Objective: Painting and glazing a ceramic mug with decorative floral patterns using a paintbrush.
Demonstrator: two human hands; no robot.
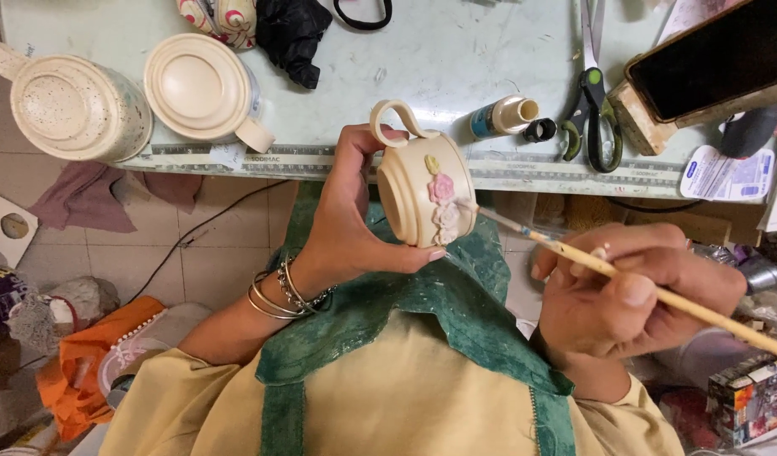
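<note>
Now your left hand (pixel 350 232) has its fingers clamped around the cream ceramic cup (pixel 422 190), while your right hand (pixel 629 295) pinches the paintbrush (pixel 658 295) against its pink flower (pixel 441 187).

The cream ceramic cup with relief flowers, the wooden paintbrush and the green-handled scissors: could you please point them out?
cream ceramic cup (pixel 414 198), head view, on its side wall.
wooden paintbrush (pixel 701 308), head view, on its handle.
green-handled scissors (pixel 592 84), head view, near the pivot.
</note>
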